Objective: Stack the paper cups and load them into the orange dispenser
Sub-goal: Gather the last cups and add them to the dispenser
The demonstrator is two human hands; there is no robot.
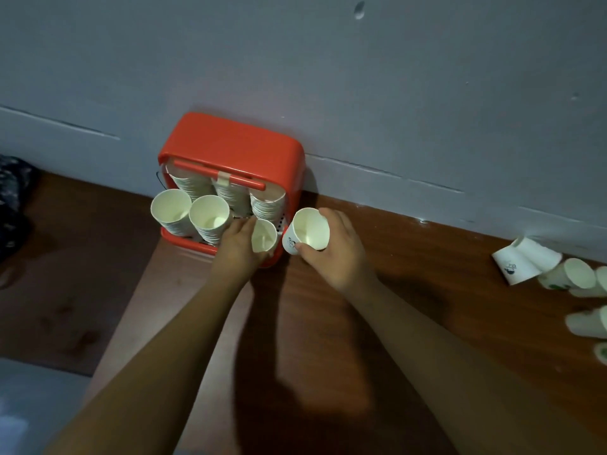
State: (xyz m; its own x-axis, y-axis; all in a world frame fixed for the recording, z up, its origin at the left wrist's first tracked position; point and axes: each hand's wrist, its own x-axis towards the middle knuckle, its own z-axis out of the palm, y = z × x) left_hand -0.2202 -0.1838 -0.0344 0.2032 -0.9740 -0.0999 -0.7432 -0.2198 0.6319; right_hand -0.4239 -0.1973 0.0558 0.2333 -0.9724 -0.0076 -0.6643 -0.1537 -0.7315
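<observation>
The orange dispenser stands against the wall on the wooden table. Stacks of white paper cups fill its back row, and two more stacks stand in front at the left. My left hand grips a short cup stack at the dispenser's front right slot. Just right of the dispenser, my right hand holds a single white paper cup with a small print, its mouth facing up towards me.
Several loose paper cups lie on their sides at the table's right edge. A grey wall runs behind the dispenser. A dark patterned object sits at the far left. The wooden tabletop stretches between my arms.
</observation>
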